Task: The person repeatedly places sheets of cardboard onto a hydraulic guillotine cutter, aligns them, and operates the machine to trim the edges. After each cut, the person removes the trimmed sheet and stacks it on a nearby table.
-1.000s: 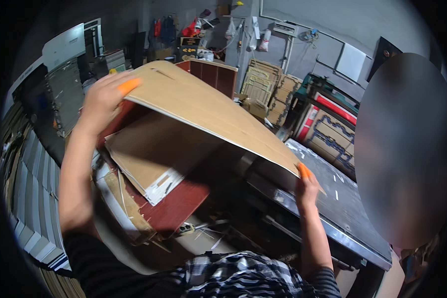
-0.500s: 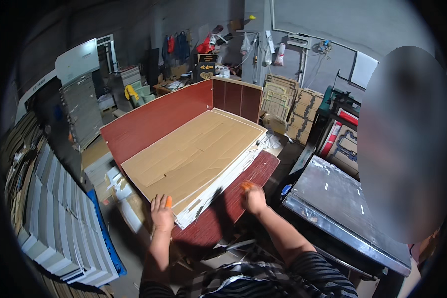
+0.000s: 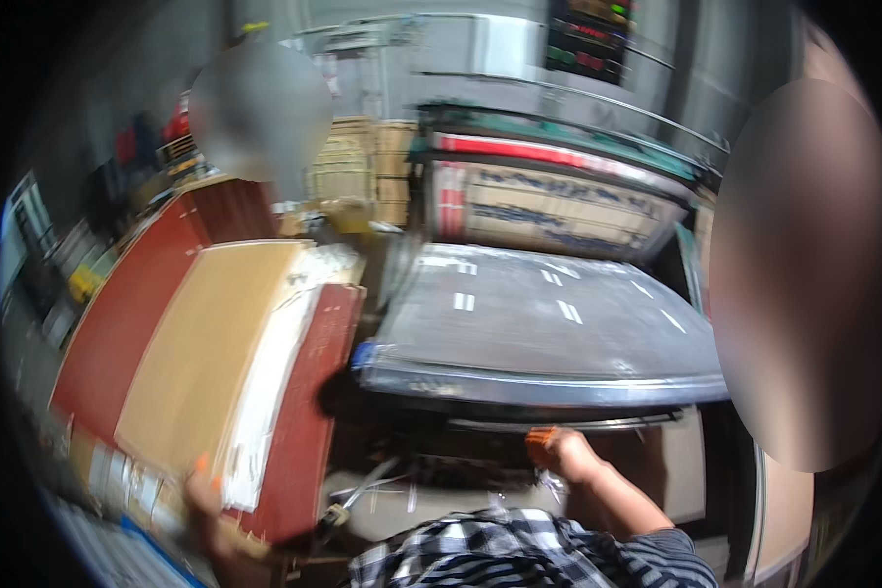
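My left hand is at the near corner of a stack of tan cardboard sheets, beside the stack's white edge strip. Motion smears its fingers, though orange coverings show on some tips. I cannot tell whether it touches the stack. My right hand hangs just below the front edge of a metal-topped machine table, near a thin horizontal bar. Its orange-covered fingers look curled in; whatever they hold, if anything, is hidden by blur. A dark red board lies along the stack's right side.
Red panels stand upright along the stack's far and left sides. Behind the machine table is a raised panel with a red bar. Cardboard pieces lean at the back wall. Blurred ovals cover parts of the view at right and upper left.
The view has swung right, bringing the machine table to the middle. My right hand has gone from above the dark red board to below the table's front edge. My left hand stays by the stack's corner.
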{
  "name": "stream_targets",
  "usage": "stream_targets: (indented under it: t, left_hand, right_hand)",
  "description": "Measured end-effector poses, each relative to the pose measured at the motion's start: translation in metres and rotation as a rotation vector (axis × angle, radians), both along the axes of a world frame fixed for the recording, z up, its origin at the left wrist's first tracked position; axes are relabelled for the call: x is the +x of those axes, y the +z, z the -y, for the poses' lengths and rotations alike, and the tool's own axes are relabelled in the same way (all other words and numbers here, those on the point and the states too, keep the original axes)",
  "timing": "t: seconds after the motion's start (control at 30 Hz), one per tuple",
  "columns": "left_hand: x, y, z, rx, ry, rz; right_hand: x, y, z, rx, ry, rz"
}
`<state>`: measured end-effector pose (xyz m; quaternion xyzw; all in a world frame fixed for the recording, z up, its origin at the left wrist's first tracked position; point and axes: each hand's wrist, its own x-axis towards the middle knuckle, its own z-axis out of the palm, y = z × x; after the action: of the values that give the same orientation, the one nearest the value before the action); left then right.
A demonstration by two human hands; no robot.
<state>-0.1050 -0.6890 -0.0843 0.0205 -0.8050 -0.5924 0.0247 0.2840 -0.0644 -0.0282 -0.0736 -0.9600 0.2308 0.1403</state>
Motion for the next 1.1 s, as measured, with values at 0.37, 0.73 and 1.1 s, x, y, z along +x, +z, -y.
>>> stream_targets:
  t: [0.37,0.73,1.1]
  left_hand:
    - [-0.018,0.101,-0.289,-0.729,-0.245,-1.148]
    - [0.137,0.174,-0.568,-0.563,-0.754,-0.911]
    - [0.180,0.185,-0.609,-0.487,-0.868,-0.893]
  right_hand:
    - [0.485,0.000,-0.254,0.118,-2.018,0.462]
    - [0.546,-0.081,-0.252,0.264,-1.962,0.390]
    - [0.569,0.044,-0.290,0.737,-1.734,0.328]
